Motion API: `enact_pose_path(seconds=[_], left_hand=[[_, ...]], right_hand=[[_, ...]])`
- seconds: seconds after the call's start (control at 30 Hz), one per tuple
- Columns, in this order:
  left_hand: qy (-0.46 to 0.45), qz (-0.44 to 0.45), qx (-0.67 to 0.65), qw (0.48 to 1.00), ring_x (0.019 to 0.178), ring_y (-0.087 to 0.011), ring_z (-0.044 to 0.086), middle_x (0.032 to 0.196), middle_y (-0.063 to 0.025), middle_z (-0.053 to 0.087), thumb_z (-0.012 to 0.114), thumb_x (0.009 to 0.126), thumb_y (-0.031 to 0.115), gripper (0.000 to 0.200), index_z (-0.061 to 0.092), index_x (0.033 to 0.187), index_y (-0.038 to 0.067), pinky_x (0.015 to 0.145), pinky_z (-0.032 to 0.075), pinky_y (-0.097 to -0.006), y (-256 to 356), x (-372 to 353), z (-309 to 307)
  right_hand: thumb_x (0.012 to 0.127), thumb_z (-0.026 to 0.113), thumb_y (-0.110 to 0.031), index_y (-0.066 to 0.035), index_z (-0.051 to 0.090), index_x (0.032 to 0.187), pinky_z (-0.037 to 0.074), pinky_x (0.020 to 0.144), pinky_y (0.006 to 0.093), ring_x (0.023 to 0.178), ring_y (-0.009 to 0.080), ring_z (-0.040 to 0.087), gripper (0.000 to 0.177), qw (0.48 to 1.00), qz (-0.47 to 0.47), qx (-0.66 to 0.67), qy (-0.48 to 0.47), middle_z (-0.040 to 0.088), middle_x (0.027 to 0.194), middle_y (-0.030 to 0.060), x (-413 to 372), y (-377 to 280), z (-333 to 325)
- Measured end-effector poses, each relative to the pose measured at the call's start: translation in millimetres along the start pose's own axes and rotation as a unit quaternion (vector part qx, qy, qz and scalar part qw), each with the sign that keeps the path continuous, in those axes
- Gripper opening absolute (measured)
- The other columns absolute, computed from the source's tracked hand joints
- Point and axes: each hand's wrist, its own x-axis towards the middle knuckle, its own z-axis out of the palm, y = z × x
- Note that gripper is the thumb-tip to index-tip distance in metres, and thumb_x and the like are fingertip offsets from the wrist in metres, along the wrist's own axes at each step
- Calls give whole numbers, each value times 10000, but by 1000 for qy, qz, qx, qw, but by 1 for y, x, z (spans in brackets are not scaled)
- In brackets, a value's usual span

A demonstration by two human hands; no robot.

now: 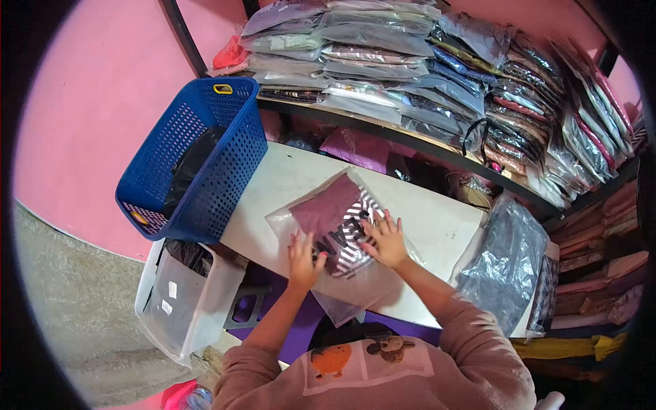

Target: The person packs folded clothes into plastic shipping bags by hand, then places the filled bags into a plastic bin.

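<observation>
A clear plastic bag [393,287] lies on the white table, its loose lower end hanging over the front edge. Inside it is a folded maroon cloth item [326,205] with black-and-white stripes and dark lettering, partly covered by my hands. My left hand [305,263] rests on the bag's left side, fingers stretched out and apart. On the right side of the bag, my right hand [387,240] lies flat with its fingers spread over the striped part. Neither hand grips anything.
A blue basket [229,164] with something dark inside stands at the table's left end. Below it is a white bin [184,301]. Stacked bagged items [372,51] fill the shelf behind the white table [437,219]. More plastic-wrapped items [506,263] lie at the right end.
</observation>
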Motion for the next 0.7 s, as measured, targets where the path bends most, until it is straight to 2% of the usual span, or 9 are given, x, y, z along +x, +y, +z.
enact_pose_path(seconds=[0.03, 0.1, 0.13, 0.23, 0.4, 0.6, 0.7], left_hand=[[-31, 0, 21, 999, 1345, -464, 242, 1452, -290, 265, 641, 818, 380, 669, 407, 1394, 134, 1064, 232, -573, 6, 11, 9], [-95, -3, 60, 994, 1400, -475, 103, 1522, -248, 162, 628, 820, 454, 740, 354, 1445, 166, 1071, 116, -661, 12, 26, 26], [-113, -1, 58, 992, 1412, -466, 59, 1547, -214, 109, 586, 811, 563, 809, 300, 1474, 199, 1023, 71, -731, 3, 25, 42], [-122, -14, 87, 989, 1414, -460, 64, 1548, -197, 130, 550, 807, 611, 818, 300, 1474, 210, 1022, 59, -732, -7, 24, 59], [-128, -5, 119, 985, 1419, -436, 82, 1551, -184, 132, 563, 793, 600, 818, 296, 1475, 236, 1030, 20, -722, -11, 28, 62], [-156, -10, 132, 979, 1417, -429, 97, 1544, -197, 139, 601, 766, 581, 876, 252, 1491, 234, 1034, 11, -714, -12, 33, 63], [-131, 6, 135, 982, 1403, -426, 137, 1527, -210, 164, 635, 752, 539, 848, 314, 1461, 203, 1043, 22, -703, -10, 35, 61]], right_hand=[[830, 554, -570, -329, 378, 1418, 113, 1015, 746, 1396, 465, 135, 660, 1000, 6, -21, -7, 213, 1533, 144, 13, -6, 12], [820, 535, -611, -369, 346, 1431, 86, 982, 782, 1396, 491, 90, 684, 997, 28, -49, -57, 174, 1548, 134, 29, -8, 35], [818, 523, -627, -391, 330, 1435, 84, 967, 794, 1392, 503, 84, 689, 996, 34, -47, -67, 171, 1551, 129, 30, -6, 43], [804, 571, -595, -393, 338, 1430, 104, 969, 790, 1389, 505, 96, 698, 996, 30, -61, -63, 180, 1548, 124, 31, -3, 50], [767, 628, -582, -407, 348, 1419, 160, 965, 781, 1371, 511, 148, 731, 995, 35, -63, -74, 208, 1535, 110, 38, -6, 44], [766, 625, -587, -414, 347, 1418, 167, 962, 781, 1365, 519, 161, 729, 992, 39, -71, -99, 203, 1539, 107, 43, -7, 42], [771, 621, -583, -406, 341, 1423, 152, 980, 769, 1376, 501, 156, 732, 991, 40, -68, -105, 199, 1540, 112, 45, -6, 40]])
